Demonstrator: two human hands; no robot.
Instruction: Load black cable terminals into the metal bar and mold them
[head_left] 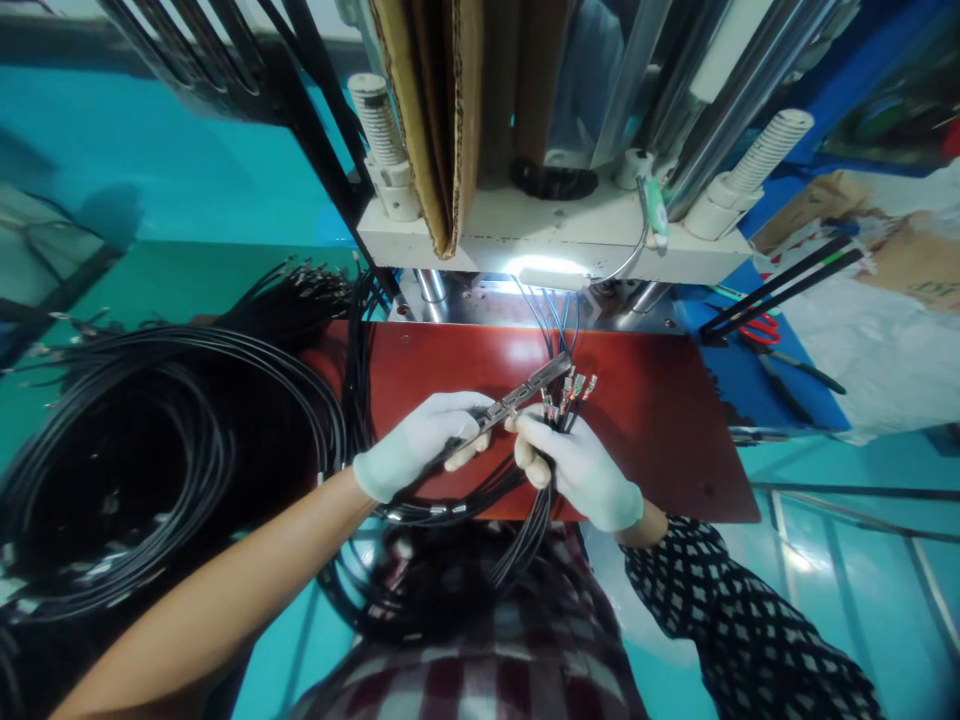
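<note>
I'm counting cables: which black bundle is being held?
The bundle in the right hand, metal terminals showing above it; the large coil lies unheld at left.

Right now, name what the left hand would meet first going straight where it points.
Leaving aside the metal strip it holds, the left hand would probably meet the right hand first, though the depth between them is unclear.

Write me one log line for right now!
left hand: holding metal strip | right hand: holding black cables | red board: below both hands
</note>
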